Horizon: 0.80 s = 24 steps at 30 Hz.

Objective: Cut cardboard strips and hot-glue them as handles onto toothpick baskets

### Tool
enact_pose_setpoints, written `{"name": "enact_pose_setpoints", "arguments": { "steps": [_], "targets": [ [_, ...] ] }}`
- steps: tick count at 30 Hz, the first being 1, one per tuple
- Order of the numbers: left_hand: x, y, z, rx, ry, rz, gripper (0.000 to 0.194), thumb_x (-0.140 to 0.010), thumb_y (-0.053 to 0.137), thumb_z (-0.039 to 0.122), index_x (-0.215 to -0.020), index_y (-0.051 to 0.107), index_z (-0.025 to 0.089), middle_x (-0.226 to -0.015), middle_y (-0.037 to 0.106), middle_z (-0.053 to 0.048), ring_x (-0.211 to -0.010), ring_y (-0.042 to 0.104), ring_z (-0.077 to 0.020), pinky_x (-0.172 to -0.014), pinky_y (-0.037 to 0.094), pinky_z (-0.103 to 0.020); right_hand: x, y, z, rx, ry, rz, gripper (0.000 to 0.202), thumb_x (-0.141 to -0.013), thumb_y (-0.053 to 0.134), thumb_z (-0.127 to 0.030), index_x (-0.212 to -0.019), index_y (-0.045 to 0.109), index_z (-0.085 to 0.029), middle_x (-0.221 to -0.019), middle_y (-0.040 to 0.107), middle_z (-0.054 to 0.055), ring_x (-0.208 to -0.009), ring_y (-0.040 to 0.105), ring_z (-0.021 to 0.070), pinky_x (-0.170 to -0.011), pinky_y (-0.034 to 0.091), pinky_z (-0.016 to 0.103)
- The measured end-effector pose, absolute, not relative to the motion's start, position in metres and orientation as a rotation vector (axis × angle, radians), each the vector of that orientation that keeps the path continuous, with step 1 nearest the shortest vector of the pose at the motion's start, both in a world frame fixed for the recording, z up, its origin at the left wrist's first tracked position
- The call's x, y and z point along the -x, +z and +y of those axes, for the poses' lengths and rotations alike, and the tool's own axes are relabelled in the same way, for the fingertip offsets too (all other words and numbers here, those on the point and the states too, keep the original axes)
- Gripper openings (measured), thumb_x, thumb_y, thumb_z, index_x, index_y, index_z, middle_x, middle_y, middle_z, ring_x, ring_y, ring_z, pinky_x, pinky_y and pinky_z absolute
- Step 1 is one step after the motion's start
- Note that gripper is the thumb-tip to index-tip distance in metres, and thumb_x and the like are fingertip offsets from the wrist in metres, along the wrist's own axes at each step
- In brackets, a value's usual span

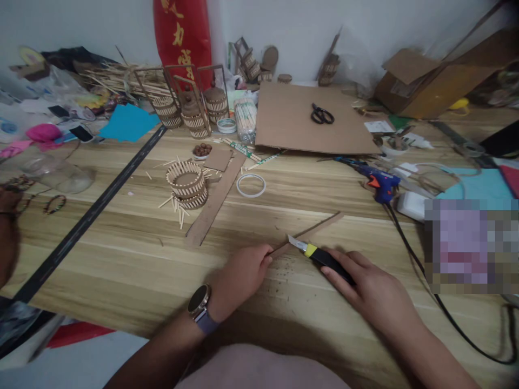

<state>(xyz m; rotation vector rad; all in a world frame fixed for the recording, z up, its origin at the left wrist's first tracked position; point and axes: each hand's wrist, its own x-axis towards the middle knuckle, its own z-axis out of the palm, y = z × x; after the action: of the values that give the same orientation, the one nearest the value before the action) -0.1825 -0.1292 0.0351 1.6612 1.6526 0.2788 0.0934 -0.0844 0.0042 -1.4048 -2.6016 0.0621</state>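
My left hand (248, 270), with a watch on the wrist, pinches the near end of a narrow cardboard strip (318, 226). The strip slants away to the right over the table. In my right hand (371, 289) is a utility knife (330, 265) with a black and yellow handle. Its blade is out and meets the strip just beyond my left fingertips. Dark crumbs lie on the wood below the strip. Left of my hands stands a small round basket (187, 183) of cardboard and short sticks, beside a wider cardboard strip (214, 208).
A roll of tape (251, 185) lies ahead of my hands. Behind it is a large cardboard sheet (300, 127) with black scissors (322, 114) on top. A blue glue gun (381, 182) sits at the right, its cord running forward. Finished baskets (195, 116) stand at the back. Another person's arm (8, 232) shows at far left.
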Motion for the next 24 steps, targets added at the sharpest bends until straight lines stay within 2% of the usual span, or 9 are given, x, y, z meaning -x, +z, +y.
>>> {"name": "enact_pose_setpoints", "arguments": {
  "steps": [6,11,18,24],
  "targets": [
    [0.183,0.039,-0.128,-1.654,0.267,1.65,0.026,-0.103,0.045,0.02,-0.114,0.069,0.018,-0.108,0.076,-0.008,-0.101,0.069,-0.025,-0.087,0.048,-0.035,-0.099,0.004,-0.084,1.44,-0.032,-2.603,0.046,-0.103,0.041,-0.051,-0.124,0.072,-0.024,-0.102,0.077,0.009,-0.073,0.076,0.0245,-0.058,0.059,0.035],
    [0.183,0.041,-0.13,-1.636,0.288,1.654,0.025,-0.103,0.046,0.019,-0.112,0.069,0.019,-0.109,0.076,-0.007,-0.102,0.069,-0.0241,-0.087,0.048,-0.033,-0.117,0.006,-0.074,1.579,-0.168,-2.557,0.049,-0.103,0.04,-0.055,-0.125,0.072,-0.024,-0.102,0.077,0.01,-0.064,0.073,0.0241,-0.051,0.053,0.034],
    [0.181,0.039,-0.131,-1.644,0.29,1.663,0.025,-0.103,0.045,0.018,-0.114,0.068,0.018,-0.107,0.076,-0.007,-0.099,0.069,-0.0233,-0.084,0.047,-0.033,-0.097,0.007,-0.084,1.373,0.074,-2.568,0.042,-0.102,0.046,-0.049,-0.124,0.071,-0.023,-0.107,0.078,0.008,-0.079,0.077,0.0238,-0.061,0.06,0.033],
    [0.182,0.039,-0.131,-1.657,0.28,1.655,0.026,-0.103,0.045,0.02,-0.115,0.068,0.019,-0.108,0.075,-0.008,-0.1,0.069,-0.0244,-0.086,0.048,-0.034,-0.088,0.001,-0.086,1.413,0.087,-2.54,0.043,-0.102,0.044,-0.049,-0.122,0.072,-0.024,-0.103,0.078,0.009,-0.073,0.077,0.0237,-0.056,0.061,0.033]
  ]
}}
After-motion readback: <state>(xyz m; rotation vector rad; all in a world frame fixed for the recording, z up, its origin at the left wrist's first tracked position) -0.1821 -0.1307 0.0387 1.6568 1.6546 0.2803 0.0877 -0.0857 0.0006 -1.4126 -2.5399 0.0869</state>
